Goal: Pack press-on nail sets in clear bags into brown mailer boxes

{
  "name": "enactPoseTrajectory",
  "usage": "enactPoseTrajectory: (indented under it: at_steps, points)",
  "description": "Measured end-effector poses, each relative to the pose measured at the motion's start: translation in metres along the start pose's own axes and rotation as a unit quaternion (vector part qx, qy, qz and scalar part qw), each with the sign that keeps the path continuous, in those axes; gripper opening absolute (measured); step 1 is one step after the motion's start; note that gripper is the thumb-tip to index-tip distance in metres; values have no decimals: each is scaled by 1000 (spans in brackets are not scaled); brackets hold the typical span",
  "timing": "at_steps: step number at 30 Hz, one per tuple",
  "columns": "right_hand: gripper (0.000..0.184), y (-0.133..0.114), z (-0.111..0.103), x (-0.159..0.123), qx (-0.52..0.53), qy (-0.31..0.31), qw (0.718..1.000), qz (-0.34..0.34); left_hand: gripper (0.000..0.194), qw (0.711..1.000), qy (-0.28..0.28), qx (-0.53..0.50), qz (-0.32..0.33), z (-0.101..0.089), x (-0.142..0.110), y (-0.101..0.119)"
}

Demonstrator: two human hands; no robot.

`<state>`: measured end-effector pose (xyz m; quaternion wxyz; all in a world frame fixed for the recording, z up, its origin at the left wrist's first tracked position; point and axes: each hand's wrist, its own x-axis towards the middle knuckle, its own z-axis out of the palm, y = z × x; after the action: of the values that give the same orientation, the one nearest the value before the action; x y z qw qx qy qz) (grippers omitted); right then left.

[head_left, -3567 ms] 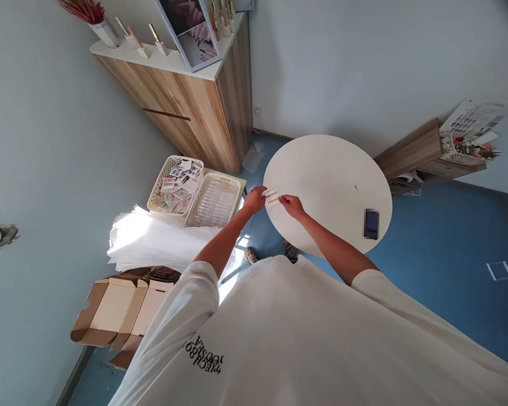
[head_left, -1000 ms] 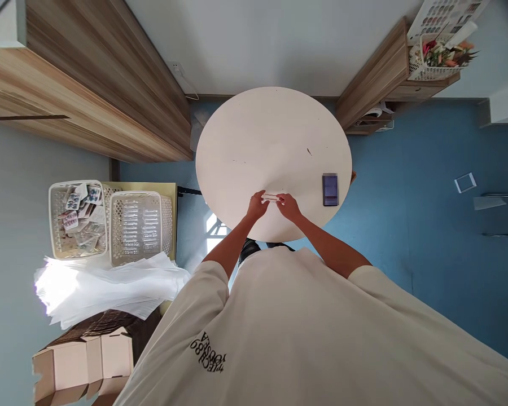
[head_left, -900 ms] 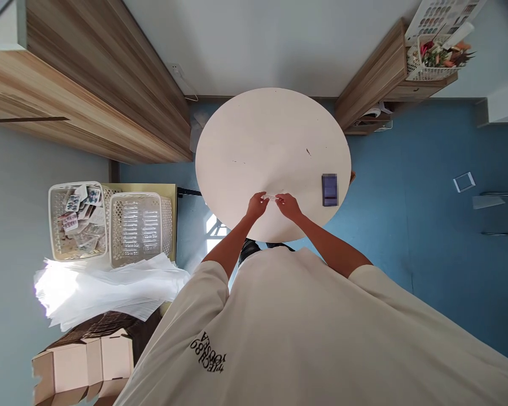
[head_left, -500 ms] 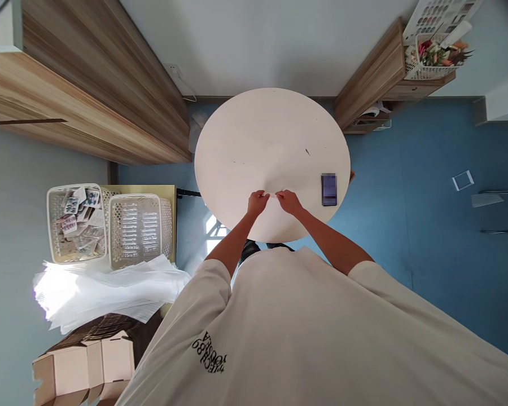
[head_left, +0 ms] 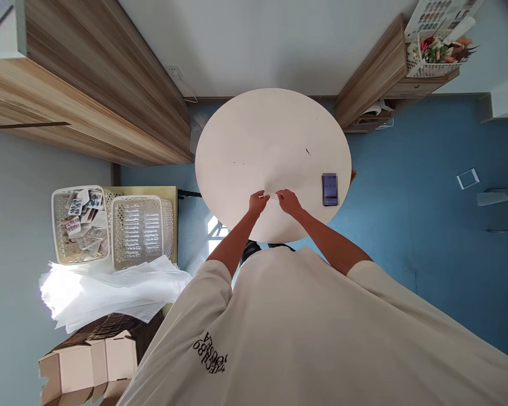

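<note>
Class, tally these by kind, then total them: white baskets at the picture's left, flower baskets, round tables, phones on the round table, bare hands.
White baskets: 2
Flower basket: 1
Round table: 1
Phone: 1
Bare hands: 2
Total: 7

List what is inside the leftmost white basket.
The leftmost white basket holds a loose heap of small printed cards and clear packets; whatever lies under the top ones is covered.
</note>
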<state>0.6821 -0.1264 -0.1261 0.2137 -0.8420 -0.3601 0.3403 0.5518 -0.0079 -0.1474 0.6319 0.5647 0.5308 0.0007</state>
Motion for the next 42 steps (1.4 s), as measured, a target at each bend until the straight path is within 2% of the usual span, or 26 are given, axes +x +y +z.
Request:
enactPoseTrajectory:
  at_steps: [3, 6, 10, 14, 21, 28, 31, 35, 42]
  points:
    - [36, 3, -1, 4, -7, 8, 1000, 15, 49, 1000, -13, -3, 17, 2, -3, -3]
    - [33, 8, -1, 10, 1, 26, 999, 32, 65, 999, -30, 1, 34, 4, -9, -9]
    - [31, 12, 2, 18, 37, 49, 997, 45, 77, 994, -52, 67, 76, 4, -18, -20]
    - [33, 16, 5, 22, 85, 36, 994, 62, 85, 986, -44, 127, 103, 5, -26, -29]
    - [50, 27, 10, 18, 146, -1, 985, 90, 76, 985, -33, 139, 102, 6, -29, -32]
    - [51, 29, 9, 9, 157, -16, 981, 117, 63, 983, -26, 139, 115, 5, -30, -30]
    - [45, 27, 4, 6, 154, -10, 982, 105, 58, 983, -8, 139, 120, -4, -33, -26]
    - [38, 17, -3, 9, 151, -9, 986, 65, 52, 984, 21, 132, 122, -27, -38, -14]
    - [33, -31, -2, 25, 142, -42, 988, -34, 43, 975, 94, 128, 155, -79, -63, 1]
